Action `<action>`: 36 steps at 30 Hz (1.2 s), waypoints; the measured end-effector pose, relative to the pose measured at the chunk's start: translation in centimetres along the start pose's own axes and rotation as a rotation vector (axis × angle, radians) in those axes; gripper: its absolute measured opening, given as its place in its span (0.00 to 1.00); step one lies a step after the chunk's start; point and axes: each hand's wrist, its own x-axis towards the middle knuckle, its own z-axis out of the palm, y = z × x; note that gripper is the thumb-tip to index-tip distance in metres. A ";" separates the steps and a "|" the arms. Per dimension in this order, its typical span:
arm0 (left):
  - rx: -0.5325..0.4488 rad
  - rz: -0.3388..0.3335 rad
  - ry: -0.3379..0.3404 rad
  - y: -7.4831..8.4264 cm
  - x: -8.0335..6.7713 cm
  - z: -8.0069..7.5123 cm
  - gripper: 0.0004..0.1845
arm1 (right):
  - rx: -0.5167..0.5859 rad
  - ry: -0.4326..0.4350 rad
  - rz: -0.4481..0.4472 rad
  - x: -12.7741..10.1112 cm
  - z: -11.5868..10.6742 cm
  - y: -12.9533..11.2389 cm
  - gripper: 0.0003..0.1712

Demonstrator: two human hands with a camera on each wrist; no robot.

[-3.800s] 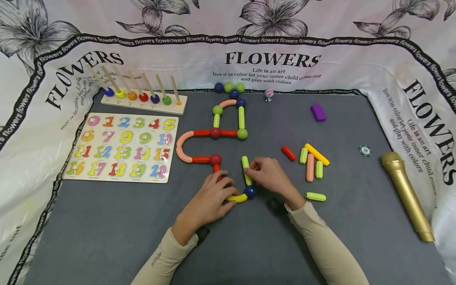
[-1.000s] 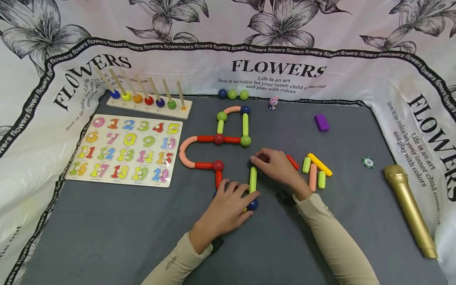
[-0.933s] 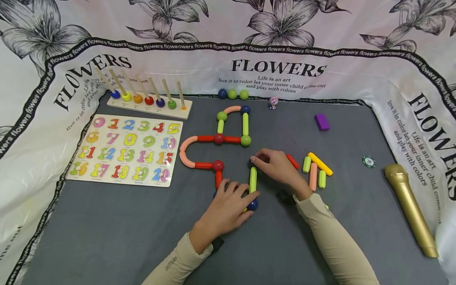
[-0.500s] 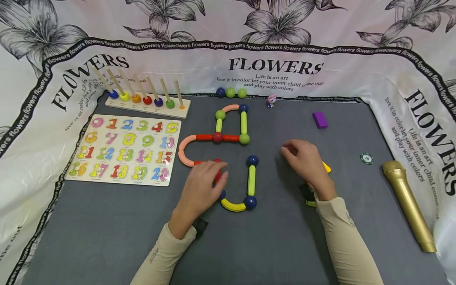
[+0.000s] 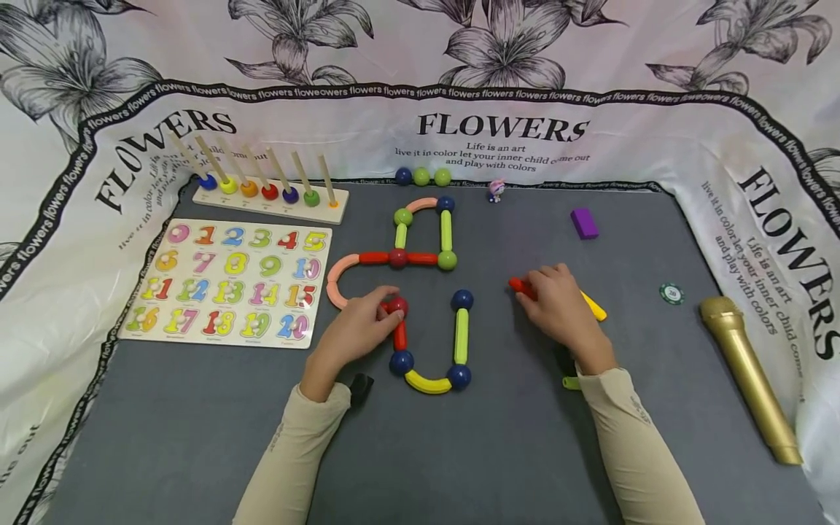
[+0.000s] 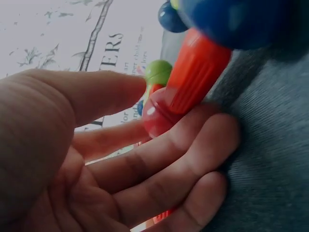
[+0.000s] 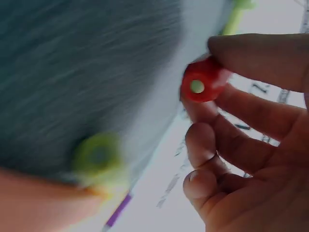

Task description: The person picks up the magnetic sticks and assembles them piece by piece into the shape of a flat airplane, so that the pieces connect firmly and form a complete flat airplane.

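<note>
Pieces of coloured rod and ball lie joined on a grey cloth-covered desk (image 5: 492, 459). We see the left hand (image 5: 353, 326) with thumb and fingers curled round a glossy red ball (image 5: 397, 305) at the figure's lower left corner. From that ball a straight red rod (image 5: 400, 337) runs to a dark blue ball (image 5: 402, 362), then a curved yellow rod (image 5: 428, 384) to a second blue ball (image 5: 459, 376). Beyond it a light green rod (image 5: 462, 335) stretches to a third blue ball (image 5: 462, 300), whose far side meets nothing.

We record the right hand (image 5: 563, 308) to the right, apart from the figure, pinching a short red ridged stick (image 5: 518, 285) between thumb and fingers; the right wrist view shows its end, with a pale round centre. A straight yellow stick (image 5: 596, 306), partly hidden, pokes out beyond that hand. Farther right we note a gold microphone (image 5: 750, 383).
</note>
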 end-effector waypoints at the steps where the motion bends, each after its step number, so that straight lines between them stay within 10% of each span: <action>1: -0.005 0.000 -0.012 0.0 0.1 0.0 0.25 | 0.021 0.008 -0.009 0.3 -0.1 -0.5 0.09; 8: -0.118 -0.044 -0.090 -0.5 0.4 0.2 0.27 | 0.100 -0.038 -0.185 3.0 0.8 -5.9 0.14; 20: -0.193 -0.045 -0.067 -1.5 0.4 0.3 0.24 | -0.080 -0.169 -0.442 5.5 4.5 -10.5 0.08; 28: -0.216 -0.075 -0.073 -1.5 0.8 0.7 0.24 | 0.114 -0.096 -0.133 3.6 3.0 -8.3 0.16; 36: -0.215 -0.076 -0.058 -1.4 0.5 0.5 0.24 | 0.314 -0.229 0.056 1.8 3.3 -6.5 0.19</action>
